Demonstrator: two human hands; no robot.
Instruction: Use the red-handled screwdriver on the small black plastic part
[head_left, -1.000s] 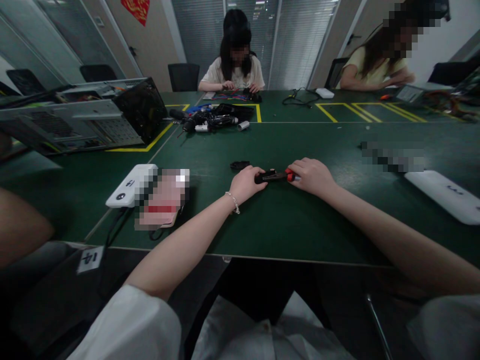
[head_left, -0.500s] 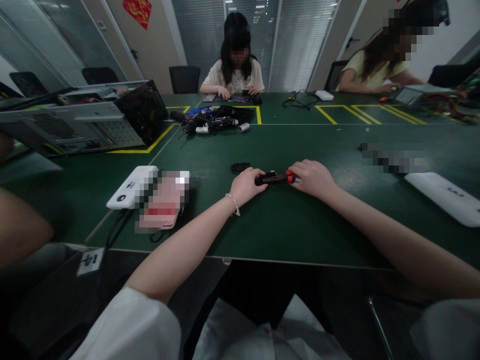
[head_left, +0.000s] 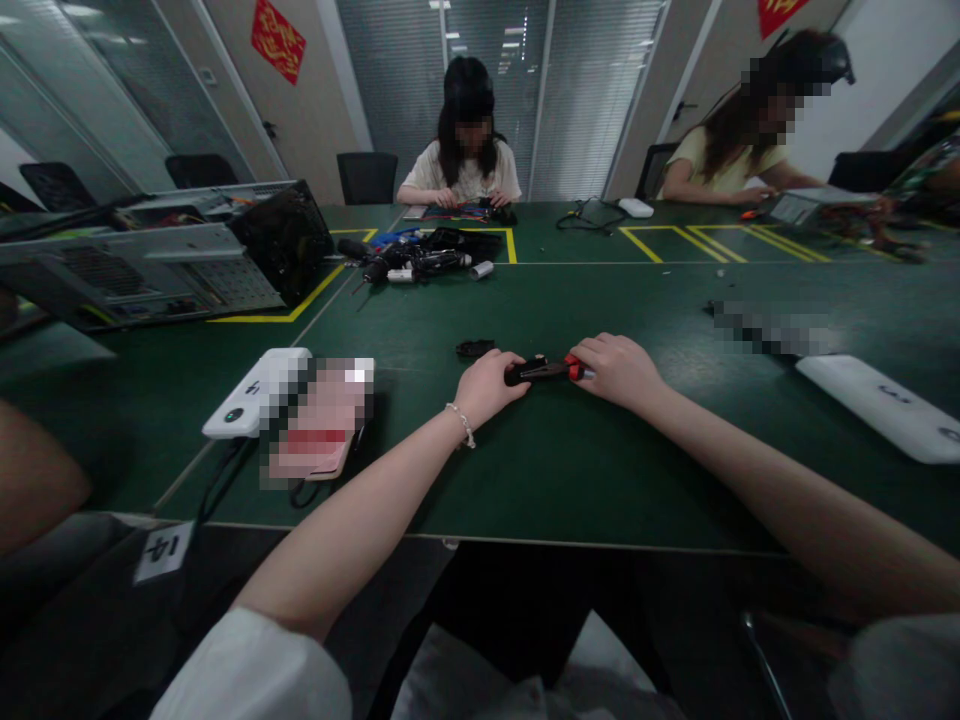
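My left hand (head_left: 491, 388) is closed on a small black plastic part (head_left: 520, 374) above the green table. My right hand (head_left: 616, 362) grips the red handles of a pair of pliers (head_left: 556, 370), whose dark jaws point left and meet the black part. Whether the jaws pinch it or only touch it, I cannot tell. Just beyond my left hand lies a flat black piece (head_left: 475, 348), like a shell or cover. A beaded bracelet circles my left wrist.
Left of my arm are a white power bank (head_left: 259, 392) and a pink phone (head_left: 322, 420). An open computer case (head_left: 150, 255) stands at the far left. A pile of black parts (head_left: 420, 255) sits ahead. Another white power bank (head_left: 877, 405) lies right. Two people sit opposite.
The whole view has tipped up slightly, so things appear a little lower. Both hands keep their hold on the black part and the pliers, with little visible movement.
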